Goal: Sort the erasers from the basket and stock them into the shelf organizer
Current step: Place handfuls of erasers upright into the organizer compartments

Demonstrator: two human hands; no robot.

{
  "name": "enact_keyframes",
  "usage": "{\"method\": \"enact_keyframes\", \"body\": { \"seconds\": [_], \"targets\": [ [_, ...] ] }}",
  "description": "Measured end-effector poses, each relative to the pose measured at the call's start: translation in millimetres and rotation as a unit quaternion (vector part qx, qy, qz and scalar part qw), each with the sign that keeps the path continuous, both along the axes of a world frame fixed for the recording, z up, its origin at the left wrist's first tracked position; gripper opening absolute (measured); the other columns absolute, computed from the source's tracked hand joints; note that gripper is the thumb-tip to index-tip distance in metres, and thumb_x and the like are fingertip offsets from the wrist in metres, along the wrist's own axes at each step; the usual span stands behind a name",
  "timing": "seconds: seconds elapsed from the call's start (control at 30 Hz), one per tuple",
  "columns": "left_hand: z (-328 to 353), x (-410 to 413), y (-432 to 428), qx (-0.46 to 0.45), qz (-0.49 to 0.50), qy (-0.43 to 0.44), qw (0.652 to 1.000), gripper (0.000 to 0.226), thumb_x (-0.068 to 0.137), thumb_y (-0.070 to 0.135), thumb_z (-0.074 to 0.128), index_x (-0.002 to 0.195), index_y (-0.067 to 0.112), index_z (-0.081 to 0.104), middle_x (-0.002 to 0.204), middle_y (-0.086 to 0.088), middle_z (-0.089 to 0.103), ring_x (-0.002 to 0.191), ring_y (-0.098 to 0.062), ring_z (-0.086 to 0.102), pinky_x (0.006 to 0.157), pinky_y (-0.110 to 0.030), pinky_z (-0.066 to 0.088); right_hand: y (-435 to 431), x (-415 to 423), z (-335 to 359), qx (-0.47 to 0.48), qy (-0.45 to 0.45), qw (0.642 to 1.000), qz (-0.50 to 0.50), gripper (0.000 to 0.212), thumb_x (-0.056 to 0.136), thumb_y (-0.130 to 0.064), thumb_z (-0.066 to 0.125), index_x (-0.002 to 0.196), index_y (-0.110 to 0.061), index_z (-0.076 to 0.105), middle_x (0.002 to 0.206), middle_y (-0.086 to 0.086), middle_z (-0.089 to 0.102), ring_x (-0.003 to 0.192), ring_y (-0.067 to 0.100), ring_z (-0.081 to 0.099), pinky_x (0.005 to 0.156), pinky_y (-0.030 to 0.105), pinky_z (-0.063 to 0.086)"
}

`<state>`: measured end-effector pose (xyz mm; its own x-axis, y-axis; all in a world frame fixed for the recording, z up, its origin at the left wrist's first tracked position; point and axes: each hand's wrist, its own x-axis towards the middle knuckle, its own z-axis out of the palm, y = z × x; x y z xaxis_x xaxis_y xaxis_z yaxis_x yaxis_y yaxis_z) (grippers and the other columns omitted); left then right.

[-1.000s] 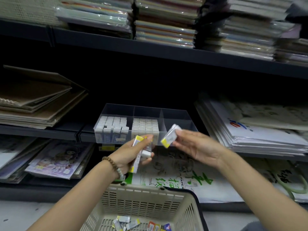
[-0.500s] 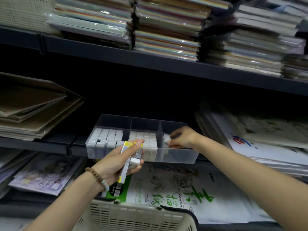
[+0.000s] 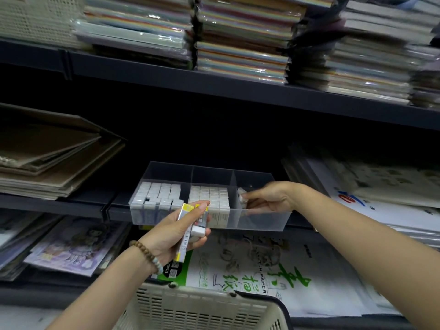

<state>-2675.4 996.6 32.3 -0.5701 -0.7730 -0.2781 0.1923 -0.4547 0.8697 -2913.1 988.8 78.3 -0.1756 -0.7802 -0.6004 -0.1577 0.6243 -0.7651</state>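
At frame centre, the right hand [image 3: 269, 198] pinches a small white block eraser [image 3: 242, 194] inside the clear plastic shelf organizer [image 3: 262, 217]; the left hand [image 3: 176, 232] clasps several yellow-sleeved rectangular erasers [image 3: 188, 229].

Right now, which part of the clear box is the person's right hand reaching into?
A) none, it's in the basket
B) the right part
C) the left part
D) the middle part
B: the right hand sets an eraser into the right-end compartment of the clear organizer, which looks nearly empty.
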Motion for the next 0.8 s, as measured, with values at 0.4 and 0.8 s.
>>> {"method": "enact_keyframes", "body": {
  "seconds": [0.4,0.8],
  "targets": [
    [-1.6,-0.3,-0.5,0.012,0.003,-0.003,1.0,0.064,0.049,0.038,0.079,0.109,0.018,0.067,0.074,-0.001,0.071,0.059,-0.014,0.067,0.048,-0.022,0.053,-4.8,-1.2,0.0,0.03,0.044,0.999,0.004,0.034,0.093,-0.021,0.057,0.114,0.006,0.056,0.113,0.02,0.063,0.09,0.025,0.067,0.073,0.026,0.059],
    [-2.8,0.3,1.6,0.02,0.009,0.006,1.0,0.06,0.053,0.036,0.079,0.109,0.018,0.067,0.076,-0.002,0.072,0.06,-0.014,0.067,0.05,-0.023,0.053,-1.6,0.5,-6.9,-0.057,0.007,0.993,-0.106,0.009,0.082,-0.006,0.069,0.085,0.001,0.063,0.079,0.012,0.067,0.067,0.019,0.066,0.054,0.02,0.057]
  ]
}}
